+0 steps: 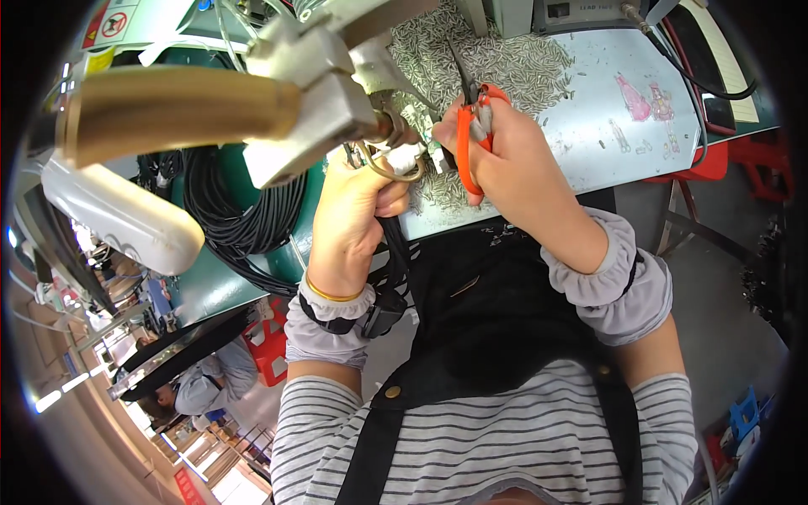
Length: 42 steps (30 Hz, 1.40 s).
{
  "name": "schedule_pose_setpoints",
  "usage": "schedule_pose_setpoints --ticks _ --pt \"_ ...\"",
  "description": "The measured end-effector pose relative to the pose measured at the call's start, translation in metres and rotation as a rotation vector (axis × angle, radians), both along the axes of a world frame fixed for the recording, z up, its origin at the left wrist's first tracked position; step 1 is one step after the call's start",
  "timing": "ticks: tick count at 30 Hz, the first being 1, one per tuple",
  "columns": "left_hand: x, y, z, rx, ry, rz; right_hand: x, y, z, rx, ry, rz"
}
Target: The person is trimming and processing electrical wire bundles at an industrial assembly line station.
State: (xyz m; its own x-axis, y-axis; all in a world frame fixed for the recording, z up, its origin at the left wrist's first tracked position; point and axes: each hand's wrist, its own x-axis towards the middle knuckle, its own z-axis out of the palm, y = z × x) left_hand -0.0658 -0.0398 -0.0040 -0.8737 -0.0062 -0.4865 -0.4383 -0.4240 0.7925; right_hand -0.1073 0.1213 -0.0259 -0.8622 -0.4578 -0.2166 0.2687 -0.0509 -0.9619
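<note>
My right hand [513, 156] is wrapped round a pair of pliers with orange handles [465, 151], its dark narrow jaws pointing away from me. Close by on the left, my left hand [358, 198] is closed, and a black cable [394, 244] hangs down from below its fingers. A small white and green piece [438, 156] shows between the two hands; which hand touches it I cannot tell. Just above my left fingers sits the metal head [337, 105] of a machine, partly hiding them. Small silvery metal pins [513, 71] lie heaped beyond both hands.
A tan cylinder [185, 114] and a white rounded lamp-like part [122, 215] jut in at the left. Coiled black cable [227, 219] lies on the green table [215, 282]. A grey metal sheet [589, 151] bears pink drawings. Red stools [268, 341] stand below; another person [210, 383] sits far left.
</note>
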Motion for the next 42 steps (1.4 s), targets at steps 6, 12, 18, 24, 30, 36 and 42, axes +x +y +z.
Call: schedule_pose_setpoints --ticks 6,12,18,24,30,36,42 --pt "0.004 0.002 -0.002 -0.006 0.042 0.06 -0.003 0.002 0.001 -0.019 0.001 0.046" --pt "0.002 0.002 -0.002 -0.079 0.005 0.061 -0.002 0.0 -0.001 -0.033 -0.005 0.018" --pt "0.019 0.01 0.011 -0.159 0.035 -0.019 0.01 0.011 0.0 -0.104 -0.021 0.037" --pt "0.052 0.019 0.012 -0.392 0.161 0.022 0.027 0.03 0.001 -0.097 0.064 -0.066" --pt "0.075 0.024 0.01 -0.373 0.191 -0.041 0.045 0.027 0.012 0.192 0.779 -0.263" --pt "0.081 0.043 0.006 -0.268 0.171 0.009 0.052 0.023 -0.002 0.158 0.542 0.225" --pt "0.085 0.031 0.002 -0.314 0.1 -0.106 0.054 0.022 0.002 0.131 0.414 0.055"
